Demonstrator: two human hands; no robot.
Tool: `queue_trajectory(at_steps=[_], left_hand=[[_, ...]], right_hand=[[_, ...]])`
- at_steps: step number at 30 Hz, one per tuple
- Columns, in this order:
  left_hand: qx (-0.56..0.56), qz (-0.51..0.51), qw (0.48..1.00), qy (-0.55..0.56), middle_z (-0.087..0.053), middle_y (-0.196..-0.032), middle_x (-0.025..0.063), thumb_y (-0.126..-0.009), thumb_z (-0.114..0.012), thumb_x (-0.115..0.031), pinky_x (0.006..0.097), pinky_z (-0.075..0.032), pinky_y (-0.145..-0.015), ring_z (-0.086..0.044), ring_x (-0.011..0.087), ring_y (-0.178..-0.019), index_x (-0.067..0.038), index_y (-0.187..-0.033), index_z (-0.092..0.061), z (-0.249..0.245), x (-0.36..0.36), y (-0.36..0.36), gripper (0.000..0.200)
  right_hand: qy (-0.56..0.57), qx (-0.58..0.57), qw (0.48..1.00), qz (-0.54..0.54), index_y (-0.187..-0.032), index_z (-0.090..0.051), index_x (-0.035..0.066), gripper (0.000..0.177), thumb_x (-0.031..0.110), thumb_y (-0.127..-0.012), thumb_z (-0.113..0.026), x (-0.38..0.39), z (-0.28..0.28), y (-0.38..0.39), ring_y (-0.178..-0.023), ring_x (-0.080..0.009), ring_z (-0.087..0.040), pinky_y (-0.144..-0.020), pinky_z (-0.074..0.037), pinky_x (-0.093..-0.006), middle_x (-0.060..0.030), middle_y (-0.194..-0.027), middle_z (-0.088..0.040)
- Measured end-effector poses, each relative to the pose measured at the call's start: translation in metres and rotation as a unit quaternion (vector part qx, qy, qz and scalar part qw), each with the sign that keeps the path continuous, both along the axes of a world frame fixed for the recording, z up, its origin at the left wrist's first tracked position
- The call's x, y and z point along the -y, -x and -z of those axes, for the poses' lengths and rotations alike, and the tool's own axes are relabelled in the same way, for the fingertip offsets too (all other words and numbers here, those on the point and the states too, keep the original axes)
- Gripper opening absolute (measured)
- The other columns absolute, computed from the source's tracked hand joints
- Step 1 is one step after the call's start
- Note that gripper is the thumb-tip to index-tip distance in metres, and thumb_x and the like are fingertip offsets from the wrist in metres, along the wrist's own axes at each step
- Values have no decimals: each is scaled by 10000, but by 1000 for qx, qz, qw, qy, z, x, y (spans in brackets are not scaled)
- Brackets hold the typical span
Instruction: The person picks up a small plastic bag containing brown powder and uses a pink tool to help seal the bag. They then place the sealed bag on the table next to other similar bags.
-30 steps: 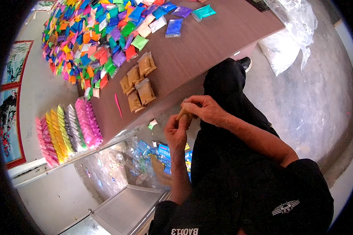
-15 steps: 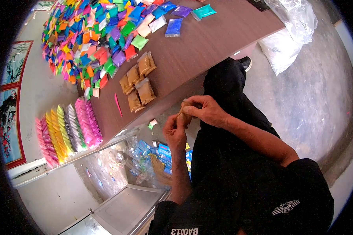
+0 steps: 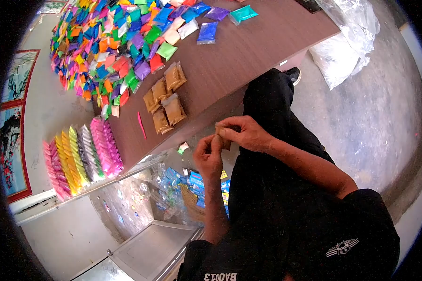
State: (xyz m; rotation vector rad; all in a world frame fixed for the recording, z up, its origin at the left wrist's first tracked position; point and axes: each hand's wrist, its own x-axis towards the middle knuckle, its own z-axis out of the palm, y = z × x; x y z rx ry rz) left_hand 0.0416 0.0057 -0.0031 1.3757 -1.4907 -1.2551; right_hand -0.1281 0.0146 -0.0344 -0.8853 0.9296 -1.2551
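Just off the table's front edge, above my lap, my left hand (image 3: 208, 155) and my right hand (image 3: 246, 134) meet with thumbs and fingers pinched. Between them is a small brown packet (image 3: 226, 143), mostly hidden behind the fingers. Both hands grip its upper edge. On the table beyond my left hand lie several clear packets of brown material (image 3: 174, 109), grouped close together, some overlapping. A thin pink plastic tool (image 3: 141, 125) lies to the left of them.
A large heap of colourful small packets (image 3: 122, 47) covers the table's far left. Strips of twisted coloured packs (image 3: 82, 154) stand at the left edge. A white plastic bag (image 3: 337, 56) sits beyond the right end. Blue packaging (image 3: 197, 182) lies below the table.
Both hands have shifted slightly while staying together. More of the brown packet shows below the right fingers. Things on the table have not moved.
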Motion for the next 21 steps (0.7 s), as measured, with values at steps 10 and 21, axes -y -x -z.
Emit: queue_trajectory(at_steps=[10, 21], left_hand=[[2, -49, 998, 37, -720, -920, 69, -1027, -679, -201, 308, -572, -733, -669, 136, -801, 10, -1051, -709, -3, 4, 3, 215], [-37, -16, 999, 30, -735, -929, 96, -1025, -666, -167, 333, -599, -703, -698, 164, -782, 2, -1073, -710, 14, 5, -8, 181]], right_hand=[[22, -48, 999, -13, -1131, -680, -12, 240, 187, -998, -667, 1, 3, 6, -863, -122, -635, -779, -553, -303, -56, -960, -674], [7, -30, 998, -46, -1008, -678, -18, 180, 158, -971, -675, 0, 3, 6, -821, -117, -630, -749, -529, -304, -46, -886, -699]])
